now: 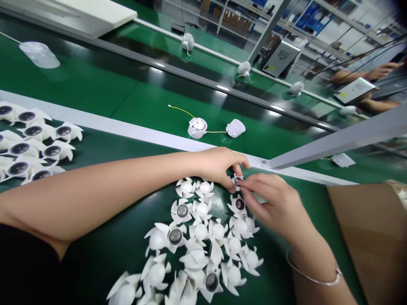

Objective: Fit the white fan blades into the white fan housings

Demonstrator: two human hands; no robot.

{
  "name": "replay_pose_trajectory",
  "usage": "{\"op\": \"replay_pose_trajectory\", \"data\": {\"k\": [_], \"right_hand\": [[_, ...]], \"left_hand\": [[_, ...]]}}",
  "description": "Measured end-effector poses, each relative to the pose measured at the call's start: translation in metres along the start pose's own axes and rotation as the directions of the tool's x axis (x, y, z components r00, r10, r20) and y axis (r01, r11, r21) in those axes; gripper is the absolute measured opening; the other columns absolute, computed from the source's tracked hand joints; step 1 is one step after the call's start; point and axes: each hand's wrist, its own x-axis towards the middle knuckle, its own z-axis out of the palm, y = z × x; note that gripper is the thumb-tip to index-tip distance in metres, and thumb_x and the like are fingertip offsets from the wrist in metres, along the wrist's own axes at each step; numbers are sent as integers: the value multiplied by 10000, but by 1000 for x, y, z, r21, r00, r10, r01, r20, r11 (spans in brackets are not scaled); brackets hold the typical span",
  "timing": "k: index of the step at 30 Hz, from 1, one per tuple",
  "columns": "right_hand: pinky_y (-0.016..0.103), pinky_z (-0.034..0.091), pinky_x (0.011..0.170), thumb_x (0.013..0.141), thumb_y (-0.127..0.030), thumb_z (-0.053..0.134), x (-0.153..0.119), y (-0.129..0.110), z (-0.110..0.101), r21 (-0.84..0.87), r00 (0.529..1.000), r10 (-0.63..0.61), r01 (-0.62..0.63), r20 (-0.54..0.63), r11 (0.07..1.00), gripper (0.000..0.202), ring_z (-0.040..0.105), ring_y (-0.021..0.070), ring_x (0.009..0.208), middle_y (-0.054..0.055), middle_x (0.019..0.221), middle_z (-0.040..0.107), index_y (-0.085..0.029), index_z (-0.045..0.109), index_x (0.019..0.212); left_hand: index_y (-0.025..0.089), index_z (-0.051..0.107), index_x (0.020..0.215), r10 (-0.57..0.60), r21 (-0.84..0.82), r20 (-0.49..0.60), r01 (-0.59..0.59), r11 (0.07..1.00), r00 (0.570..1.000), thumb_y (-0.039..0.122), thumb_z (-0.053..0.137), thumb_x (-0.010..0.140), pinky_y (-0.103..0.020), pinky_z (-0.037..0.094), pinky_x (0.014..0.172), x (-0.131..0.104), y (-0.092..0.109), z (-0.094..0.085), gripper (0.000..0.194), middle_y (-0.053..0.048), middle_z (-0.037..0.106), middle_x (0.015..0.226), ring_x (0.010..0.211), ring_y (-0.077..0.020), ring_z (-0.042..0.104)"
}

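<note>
At the far end of a loose spread of white fan impellers, my left hand (221,164) reaches in from the left, its thumb and fingers closed round one small white fan impeller (237,180). This impeller has its dark hub opening facing up. My right hand (275,201) is closed too, its fingertips pinched at the right edge of the same impeller; anything small between them is hidden. Just below lies another impeller (239,204), hub opening up. Several more impellers (201,231) spread toward me, some with domed hubs up, some with dark metal-lined openings up.
Grouped impellers (33,131) lie at left. Beyond the pale rail (127,132) sit a wired fan housing (197,128) and a white cup-shaped part (235,128). A slanting metal post (333,137) and a cardboard box (365,237) stand at right. Another person's hand (383,71) shows far right.
</note>
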Motion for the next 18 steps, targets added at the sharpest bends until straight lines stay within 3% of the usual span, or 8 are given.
{"op": "replay_pose_trajectory", "data": {"k": [3,6,8,11,14,16,18], "right_hand": [[329,526,737,893,-178,602,4,22,-7,29,952,227,-226,-205,974,122,657,183,809,43,895,705,-206,696,966],[341,546,679,855,-255,625,35,48,-6,28,899,372,-376,-232,926,228,662,215,823,67,945,700,-203,689,1067],[357,562,709,826,-244,618,72,60,3,52,927,348,-344,-140,937,345,665,248,933,93,1058,694,-196,662,1165],[424,501,962,736,-84,580,129,69,24,-25,990,129,-128,55,991,594,544,295,1229,129,1334,584,-196,591,1320],[424,454,998,683,17,519,158,70,39,-109,944,37,-1,327,994,720,488,299,1279,138,1445,465,-225,566,1360],[368,487,889,729,-9,520,154,67,36,-103,938,34,2,345,995,575,571,256,1122,134,1325,527,-209,613,1260],[341,489,805,770,-138,620,130,60,24,-69,983,57,-46,173,997,368,589,229,973,110,1145,575,-180,610,1135]], "left_hand": [[222,575,1260,13,7,-4,-13,1000,1000,331,845,665,-295,437,915,-1,-1,-1,663,20,733,1137,1107,-210,632],[212,585,1251,20,11,-1,-20,1000,1000,339,849,662,-289,446,887,-2,0,-2,658,19,741,1118,1088,-211,641],[204,595,1237,11,7,-16,-11,1000,1000,335,847,664,-283,454,863,-4,1,-2,640,15,744,1108,1064,-206,651],[192,605,1222,-3,3,-62,3,1000,998,320,847,662,-282,462,869,-6,0,-2,623,0,743,1113,1050,-204,660],[193,613,1208,3,-14,-90,-4,1000,996,321,851,656,-298,466,898,-7,-3,0,614,-20,741,1116,1061,-215,663],[200,621,1189,-1,-13,-114,-1,1000,994,339,850,655,-317,469,912,-7,-5,1,598,-27,745,1098,1079,-230,659],[191,644,1147,-5,-2,-142,5,1000,990,341,847,656,-325,476,918,-7,-5,1,552,-43,745,1091,1078,-238,660]]}}
